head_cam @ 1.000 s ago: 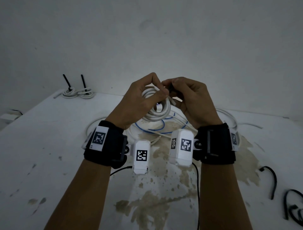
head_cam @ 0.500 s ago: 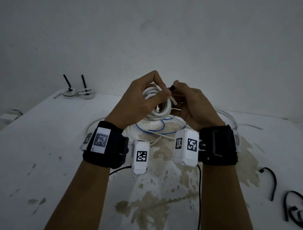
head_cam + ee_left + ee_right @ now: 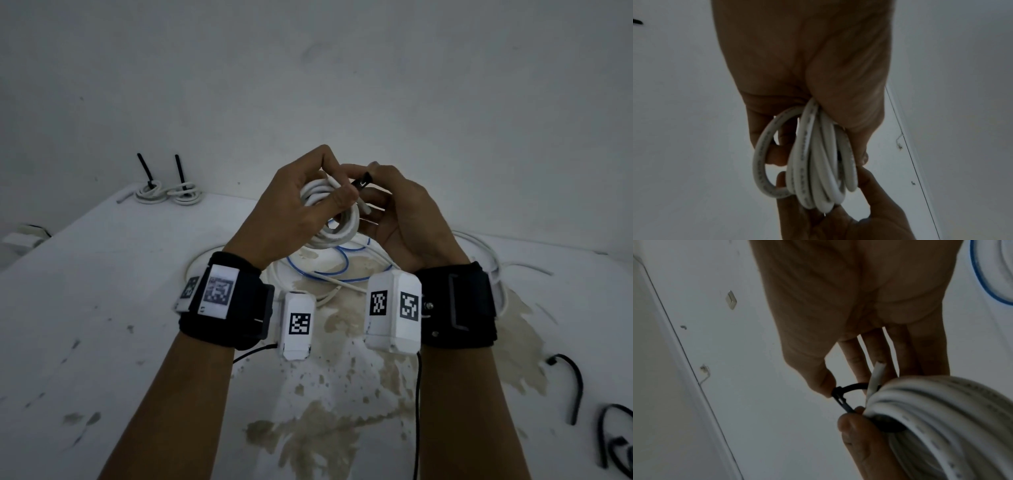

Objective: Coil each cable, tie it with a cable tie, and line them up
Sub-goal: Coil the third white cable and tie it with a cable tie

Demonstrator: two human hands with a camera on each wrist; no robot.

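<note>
My left hand (image 3: pixel 308 202) grips a coil of white cable (image 3: pixel 337 222) held up above the table; in the left wrist view the coil (image 3: pixel 818 162) hangs from its curled fingers. My right hand (image 3: pixel 394 205) pinches the head of a black cable tie (image 3: pixel 363 181) next to the coil. In the right wrist view the tie (image 3: pixel 846 394) loops round the coil (image 3: pixel 941 410), with its tail under the left thumb. A cut cable end (image 3: pixel 877 374) sticks out beside the tie.
Two tied white coils (image 3: pixel 168 195) with upright black tie tails lie at the table's far left by the wall. Loose white and blue cables (image 3: pixel 342 267) sprawl under my hands. Spare black ties (image 3: pixel 572 387) lie at the right on the stained white table (image 3: pixel 102 308).
Both hands rose a little with the coil. My right hand turned palm towards me, and the black tie's head now shows above the left thumb.
</note>
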